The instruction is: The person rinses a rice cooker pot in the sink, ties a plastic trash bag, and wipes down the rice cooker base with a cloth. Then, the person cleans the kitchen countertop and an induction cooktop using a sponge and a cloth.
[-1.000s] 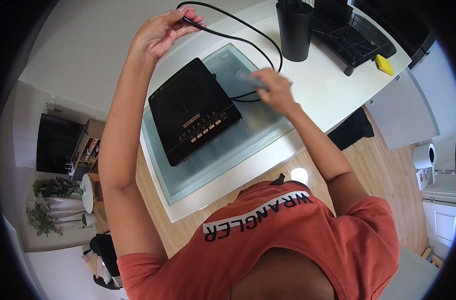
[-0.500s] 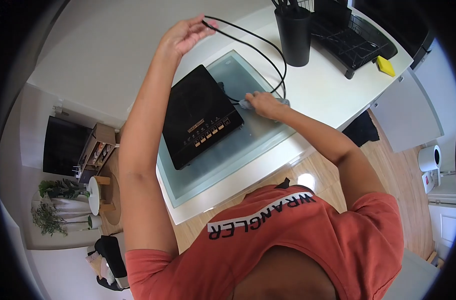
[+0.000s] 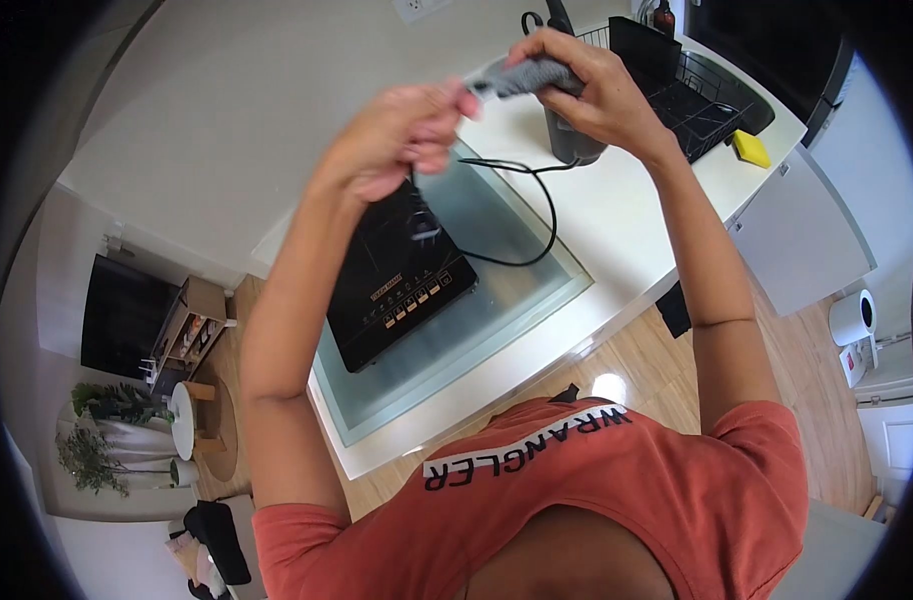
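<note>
A black induction cooktop [image 3: 402, 290] lies on the frosted glass board [image 3: 517, 300] on the white counter. My left hand [image 3: 402, 140], blurred by motion, is closed on the black power cord [image 3: 549, 225] above the cooktop's back part. A plug-like end of the cord hangs below that hand. To its right, my right hand [image 3: 602, 95] grips a grey cloth [image 3: 537, 75], whose tip reaches my left fingertips. The cord loops over the glass board and runs back toward the cooktop.
Behind my right hand stands a dark utensil holder [image 3: 575, 145]. A black dish rack [image 3: 697, 110] is at the counter's right, with a yellow sponge [image 3: 751, 149] at its corner. A wall outlet [image 3: 417, 8] shows at the top.
My right hand has lifted with the cloth from the glass board to beside my left hand. My left hand has come down and right, and the cord's loop has dropped lower.
</note>
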